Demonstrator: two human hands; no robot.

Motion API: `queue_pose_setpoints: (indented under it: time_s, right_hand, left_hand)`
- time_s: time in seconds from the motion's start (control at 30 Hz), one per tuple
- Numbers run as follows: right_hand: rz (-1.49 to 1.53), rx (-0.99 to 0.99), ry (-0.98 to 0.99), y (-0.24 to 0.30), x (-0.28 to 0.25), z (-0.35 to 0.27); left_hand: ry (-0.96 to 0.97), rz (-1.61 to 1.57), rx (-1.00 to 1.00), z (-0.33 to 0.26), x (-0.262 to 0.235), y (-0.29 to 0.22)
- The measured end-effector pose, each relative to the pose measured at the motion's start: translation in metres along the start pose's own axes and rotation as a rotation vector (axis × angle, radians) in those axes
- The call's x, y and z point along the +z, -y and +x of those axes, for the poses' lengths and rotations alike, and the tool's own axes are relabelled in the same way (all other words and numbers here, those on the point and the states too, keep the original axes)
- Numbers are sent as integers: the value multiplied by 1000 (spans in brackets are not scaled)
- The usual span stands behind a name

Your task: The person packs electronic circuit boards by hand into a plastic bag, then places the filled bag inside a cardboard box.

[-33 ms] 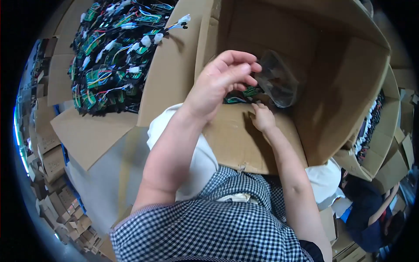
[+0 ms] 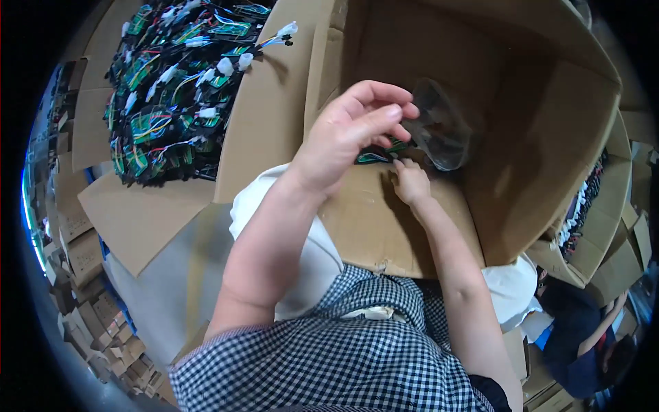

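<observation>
Your left hand (image 2: 350, 134) is pinching the rim of a clear plastic bag (image 2: 439, 130) between thumb and fingertips, holding it up inside the big cardboard box (image 2: 549, 137). Your right hand (image 2: 410, 182) is sitting just below, fingers curled at a wire harness (image 2: 376, 154) with green leads; whether it is gripping, I cannot tell. Off to your left, a heap of harnesses (image 2: 171, 89) is lying on flattened cardboard (image 2: 144, 220).

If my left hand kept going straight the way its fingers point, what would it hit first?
Most likely the clear plastic bag, already at the fingertips of the left hand; beyond it is the brown cardboard box wall, though depth is unclear.
</observation>
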State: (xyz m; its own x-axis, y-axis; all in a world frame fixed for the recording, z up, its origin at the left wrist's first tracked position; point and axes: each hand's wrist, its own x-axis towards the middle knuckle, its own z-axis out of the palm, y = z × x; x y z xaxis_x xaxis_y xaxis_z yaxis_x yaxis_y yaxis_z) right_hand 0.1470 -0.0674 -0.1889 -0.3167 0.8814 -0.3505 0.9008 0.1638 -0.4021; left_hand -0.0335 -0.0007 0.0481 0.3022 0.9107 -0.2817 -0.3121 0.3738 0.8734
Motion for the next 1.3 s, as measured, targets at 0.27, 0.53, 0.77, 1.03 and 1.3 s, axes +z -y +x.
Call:
queue_pose_setpoints:
  time_s: [0.27,0.53,0.77,1.03,1.3]
  right_hand:
    - [57,-160,389,-22,25,108]
    - [-215,-141,161,-50,55,83]
    - [452,-253,365,-36,-5,87]
    - [411,-13,758,-30,54,127]
    - [413,116,523,0,-20,61]
  left_hand:
    - [-84,-147,-89,24,-15,-7]
    - [20,-157,-33,36,-19,-6]
    - [-17,-113,-16,27,-15,-5]
    - [19,-50,-25,35,-4,-2]
    - [-9,-60,-50,35,-4,-7]
